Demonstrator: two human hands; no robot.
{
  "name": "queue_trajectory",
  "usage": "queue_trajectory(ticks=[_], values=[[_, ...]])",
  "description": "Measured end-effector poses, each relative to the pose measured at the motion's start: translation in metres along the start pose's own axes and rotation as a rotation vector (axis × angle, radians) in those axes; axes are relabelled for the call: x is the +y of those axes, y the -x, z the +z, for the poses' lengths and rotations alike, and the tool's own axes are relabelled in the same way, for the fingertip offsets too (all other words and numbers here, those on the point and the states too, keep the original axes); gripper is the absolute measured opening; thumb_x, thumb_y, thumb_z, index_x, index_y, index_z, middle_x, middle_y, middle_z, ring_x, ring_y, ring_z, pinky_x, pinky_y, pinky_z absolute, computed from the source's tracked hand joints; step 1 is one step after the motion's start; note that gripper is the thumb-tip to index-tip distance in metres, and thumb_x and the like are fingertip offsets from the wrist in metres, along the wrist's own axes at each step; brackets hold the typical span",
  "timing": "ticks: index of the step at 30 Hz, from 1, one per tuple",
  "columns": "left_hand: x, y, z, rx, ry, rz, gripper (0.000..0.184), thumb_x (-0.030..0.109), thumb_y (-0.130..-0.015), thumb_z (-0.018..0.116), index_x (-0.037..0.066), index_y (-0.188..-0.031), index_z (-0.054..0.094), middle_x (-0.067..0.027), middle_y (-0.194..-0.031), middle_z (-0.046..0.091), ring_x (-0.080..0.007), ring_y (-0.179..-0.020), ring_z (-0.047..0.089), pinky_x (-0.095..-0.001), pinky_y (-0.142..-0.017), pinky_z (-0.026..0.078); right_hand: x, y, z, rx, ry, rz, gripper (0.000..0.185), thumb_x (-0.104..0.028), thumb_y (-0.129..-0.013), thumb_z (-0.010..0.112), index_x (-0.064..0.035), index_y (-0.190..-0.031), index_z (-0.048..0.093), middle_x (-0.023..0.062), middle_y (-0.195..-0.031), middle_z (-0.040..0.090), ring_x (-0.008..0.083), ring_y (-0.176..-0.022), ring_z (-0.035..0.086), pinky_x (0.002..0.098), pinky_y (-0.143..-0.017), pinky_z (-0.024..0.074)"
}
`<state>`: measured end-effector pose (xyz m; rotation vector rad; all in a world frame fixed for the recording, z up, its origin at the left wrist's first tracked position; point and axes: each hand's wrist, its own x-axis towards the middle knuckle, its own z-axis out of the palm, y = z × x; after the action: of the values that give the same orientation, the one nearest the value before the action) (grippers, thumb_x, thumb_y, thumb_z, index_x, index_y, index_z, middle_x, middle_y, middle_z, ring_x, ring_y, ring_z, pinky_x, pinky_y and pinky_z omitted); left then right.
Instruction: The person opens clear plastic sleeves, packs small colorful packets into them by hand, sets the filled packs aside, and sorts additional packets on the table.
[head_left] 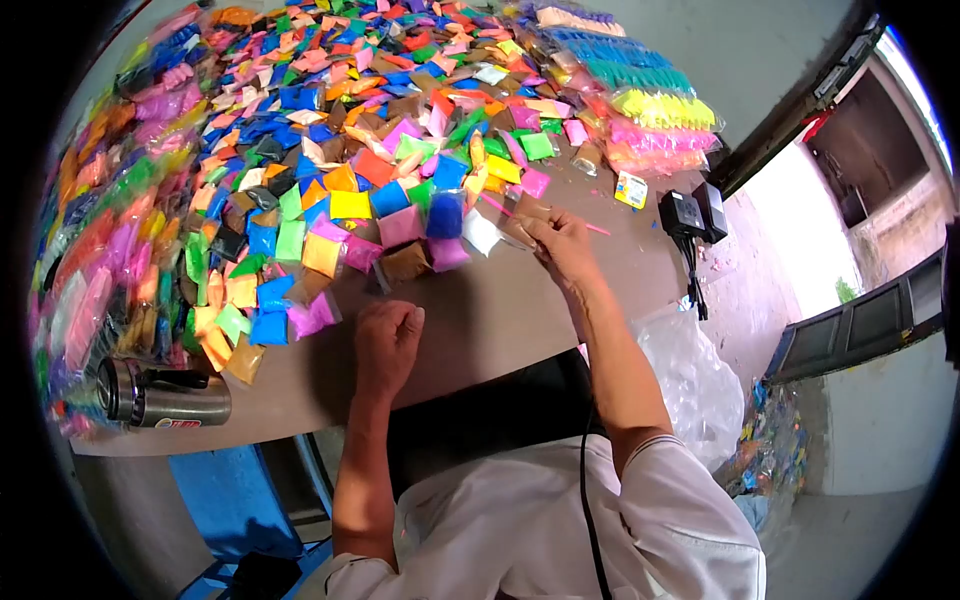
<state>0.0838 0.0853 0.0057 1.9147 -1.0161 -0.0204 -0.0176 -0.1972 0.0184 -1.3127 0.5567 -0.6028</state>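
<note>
My right hand (565,245) is closed in a pinch over the table, its fingers on a small brown packet (519,232). A thin pink stick (597,229) passes by that hand; whether the fingers touch it I cannot tell. My left hand (388,340) is a fist near the table's front edge, and the inside of its fingers is hidden. Just beyond it lie a dark brown packet (405,263) and a pink packet (401,227). A blue packet (445,215) and a white packet (481,232) lie left of my right hand.
A large heap of coloured packets (340,130) covers the back of the table (620,270). Bagged packets line the left side. Stacked bags (660,135) lie at back right, near black power adapters (682,215). A steel flask (165,393) lies at front left. A clear plastic bag (690,375) hangs at right.
</note>
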Motion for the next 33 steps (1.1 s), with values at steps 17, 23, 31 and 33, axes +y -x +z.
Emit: queue_trajectory(ticks=[17, 23, 31, 33], values=[[0.006, -0.002, -0.003, 0.028, -0.037, 0.034, 0.023, 0.022, -0.092, 0.062, 0.000, -0.086, 0.067, -0.0145, -0.087, 0.067, -0.0322, -0.085, 0.061, -0.0415, -0.079, 0.046, -0.035, -0.192, 0.027, 0.321, 1.111, -0.376, 0.042, -0.043, -0.080, 0.067, -0.0013, -0.085, 0.068, 0.0211, -0.086, 0.069, 0.0379, -0.081, 0.066, 0.0462, -0.071, 0.0510], [0.009, -0.004, -0.003, 0.072, -0.046, 0.051, 0.018, 0.019, -0.088, 0.064, 0.003, -0.080, 0.066, -0.0118, -0.084, 0.067, -0.0322, -0.082, 0.062, -0.0407, -0.078, 0.045, -0.033, -0.204, 0.039, 0.395, 0.841, -0.478, 0.042, -0.038, -0.076, 0.071, -0.0021, -0.097, 0.063, 0.0207, -0.084, 0.066, 0.0366, -0.075, 0.064, 0.0440, -0.069, 0.0504], [0.007, -0.006, -0.003, 0.043, -0.011, 0.060, 0.017, 0.021, -0.086, 0.067, 0.005, -0.078, 0.065, -0.0087, -0.083, 0.067, -0.0289, -0.082, 0.062, -0.0415, -0.080, 0.044, -0.026, -0.038, 0.068, -0.229, 0.156, -0.062, 0.027, -0.011, -0.087, 0.062, -0.0017, -0.112, 0.061, 0.0044, -0.094, 0.064, 0.0137, -0.086, 0.062, 0.0269, -0.075, 0.0513], [0.009, -0.004, -0.004, 0.015, -0.007, 0.076, 0.018, 0.021, -0.085, 0.068, 0.005, -0.079, 0.065, -0.0088, -0.083, 0.067, -0.0286, -0.082, 0.062, -0.0417, -0.080, 0.043, -0.006, 0.002, 0.082, -0.596, -0.078, 0.060, 0.030, -0.015, -0.090, 0.062, -0.0040, -0.118, 0.061, 0.0037, -0.105, 0.063, 0.0121, -0.094, 0.060, 0.0280, -0.078, 0.0504]])
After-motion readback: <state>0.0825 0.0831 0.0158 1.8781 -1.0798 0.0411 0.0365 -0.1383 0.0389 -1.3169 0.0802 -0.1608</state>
